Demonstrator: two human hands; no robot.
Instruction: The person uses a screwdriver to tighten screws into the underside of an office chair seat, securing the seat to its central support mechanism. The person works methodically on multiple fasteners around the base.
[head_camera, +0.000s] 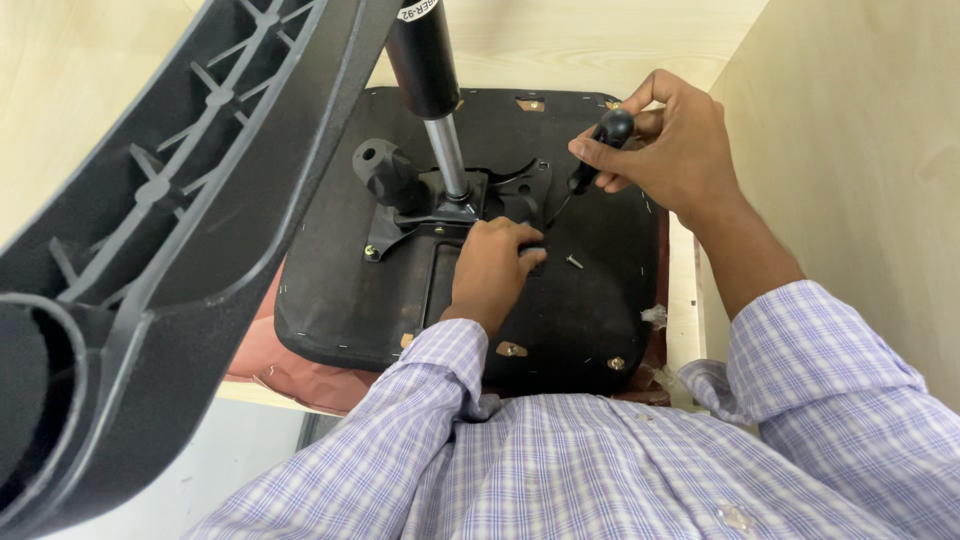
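With the upturned chair seat (580, 320) lying on the bench (60, 110), the left hand (492, 270) is pressing the mechanism plate (440, 215) flat while the right hand's (672, 150) grip is closing around a screwdriver (600, 150) at two o'clock; likely mid-fastening, next seating the loose screw (574, 262).

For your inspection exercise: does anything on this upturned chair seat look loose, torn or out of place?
Yes. A loose screw lies on the black seat underside, beside the left hand. At the seat's right edge, white stuffing pokes out as if torn.
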